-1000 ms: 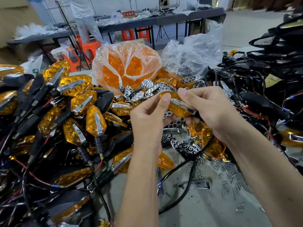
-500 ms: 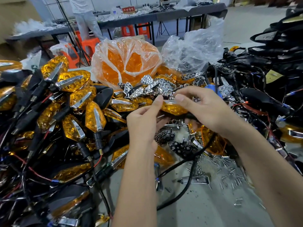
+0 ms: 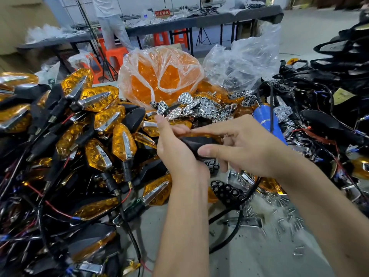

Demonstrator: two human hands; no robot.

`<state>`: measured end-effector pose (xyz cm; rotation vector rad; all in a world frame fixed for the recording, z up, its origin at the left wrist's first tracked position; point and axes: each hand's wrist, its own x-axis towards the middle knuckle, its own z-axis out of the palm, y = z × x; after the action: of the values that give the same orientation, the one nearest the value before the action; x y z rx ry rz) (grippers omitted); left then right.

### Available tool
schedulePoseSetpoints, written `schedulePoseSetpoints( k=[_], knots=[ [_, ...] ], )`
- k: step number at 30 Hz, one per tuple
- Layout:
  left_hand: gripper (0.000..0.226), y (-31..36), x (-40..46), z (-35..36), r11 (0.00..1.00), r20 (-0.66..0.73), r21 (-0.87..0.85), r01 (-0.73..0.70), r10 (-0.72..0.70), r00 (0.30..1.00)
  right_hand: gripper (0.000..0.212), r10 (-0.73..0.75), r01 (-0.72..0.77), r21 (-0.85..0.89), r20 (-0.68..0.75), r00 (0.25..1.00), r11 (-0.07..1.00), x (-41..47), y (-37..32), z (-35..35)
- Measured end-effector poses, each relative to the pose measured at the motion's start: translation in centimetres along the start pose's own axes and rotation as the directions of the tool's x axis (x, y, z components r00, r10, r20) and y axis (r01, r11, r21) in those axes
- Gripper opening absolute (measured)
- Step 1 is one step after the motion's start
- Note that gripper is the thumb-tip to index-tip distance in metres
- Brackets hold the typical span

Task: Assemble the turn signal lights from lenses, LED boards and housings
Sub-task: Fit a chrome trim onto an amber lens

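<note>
Both hands meet above the bench [image 3: 249,256], just in front of the parts heap, so the unit sits close to the eye. Left hand [image 3: 175,148] has its grip wrapped round the black housing [image 3: 196,142] from the left; amber lens [image 3: 201,134] sits along its top edge. Right hand [image 3: 245,144] pinches the same housing, thumb on the near side, forefinger laid flat over the lens, probably pressing the two together. Finished lights [image 3: 99,124] crowd the left, chrome reflectors [image 3: 199,108] and bagged lenses [image 3: 159,76] sit behind, wired housings [image 3: 329,116] at right. Loose screws [image 3: 289,216] lie near the right forearm. Only open room is the bare grey strip nearest the person; a black cable [image 3: 235,232] crosses it
</note>
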<state>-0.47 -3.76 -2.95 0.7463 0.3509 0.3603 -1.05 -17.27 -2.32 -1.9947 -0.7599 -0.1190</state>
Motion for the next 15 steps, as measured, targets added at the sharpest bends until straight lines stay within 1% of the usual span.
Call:
schedulePoseSetpoints(
  k=[2,4,8,11,12,13,15],
  knots=[
    [0.062,0.2,0.5,-0.3,0.992,-0.038,-0.111,0.060,-0.065,0.997,0.036,0.002,-0.001,-0.028,0.036,0.999,1.000,0.4,-0.6,0.8],
    [0.065,0.4,0.8,-0.7,0.986,-0.060,-0.143,0.082,-0.091,0.994,0.038,-0.003,0.004,-0.033,0.043,0.999,0.999,0.8,-0.9,1.1],
    [0.075,0.6,1.2,-0.9,0.992,-0.069,-0.103,0.072,-0.079,0.994,0.039,0.019,-0.016,-0.057,0.060,0.998,0.998,0.8,-1.3,1.2],
    [0.073,0.4,1.6,-1.1,0.992,-0.106,-0.063,0.108,-0.114,0.988,0.040,0.140,-0.134,-0.073,0.097,0.985,0.988,0.7,-1.5,1.0],
    [0.070,0.4,1.6,-1.1,0.993,-0.126,-0.038,0.112,-0.116,0.985,0.041,0.172,-0.161,-0.100,0.112,0.979,0.982,0.7,-1.6,0.7],
    [0.067,0.5,1.7,-1.2,0.994,-0.146,-0.014,0.107,-0.108,0.983,0.041,0.173,-0.150,-0.172,0.122,0.977,0.974,0.8,-1.8,0.4],
    [0.063,0.6,1.8,-1.2,0.996,-0.163,0.005,0.093,-0.091,0.982,0.035,0.116,-0.067,-0.346,0.123,0.986,0.936,0.9,-2.2,0.1]
  ],
)
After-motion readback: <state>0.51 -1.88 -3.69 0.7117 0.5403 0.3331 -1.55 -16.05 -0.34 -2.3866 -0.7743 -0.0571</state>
